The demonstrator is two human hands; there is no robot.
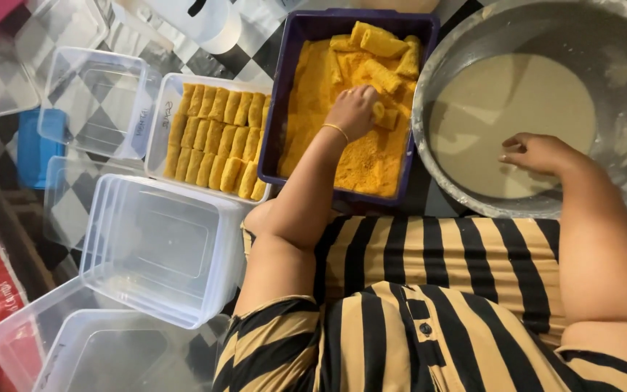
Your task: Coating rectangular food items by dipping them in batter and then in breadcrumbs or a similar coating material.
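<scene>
Head view: the purple tray (pixel 279 109) of yellow breadcrumbs sits at the top centre, and everything else is placed from it. The left hand (pixel 353 110) is down inside the tray, fingers curled around a crumb-coated roll (pixel 379 110) that lies on the crumbs; the grip looks closed on it, though the fingertips are partly hidden. A thin gold bangle (pixel 335 129) circles that wrist. More coated rolls (pixel 380 42) are heaped in the far corner of the tray, beyond the hand.

Just right of the tray stands a large grey metal basin (pixel 618 58) holding pale beige batter (pixel 509 116). The right hand (pixel 538 152) is over the batter near the basin's near rim, fingers loosely spread and holding nothing; whether the fingertips touch the batter cannot be told.

Just left of the tray, touching its side, is a clear plastic box (pixel 155 131) filled with neat rows of coated rolls (pixel 215 138). Nearer the person than that box is a stack of empty clear boxes (pixel 161 250), with further empty clear boxes and lids (pixel 96 101) farther left. All rest on a black-and-white chequered floor (pixel 244 65). Below the tray, the person's black and tan striped garment (pixel 429 305) fills the near edge.
</scene>
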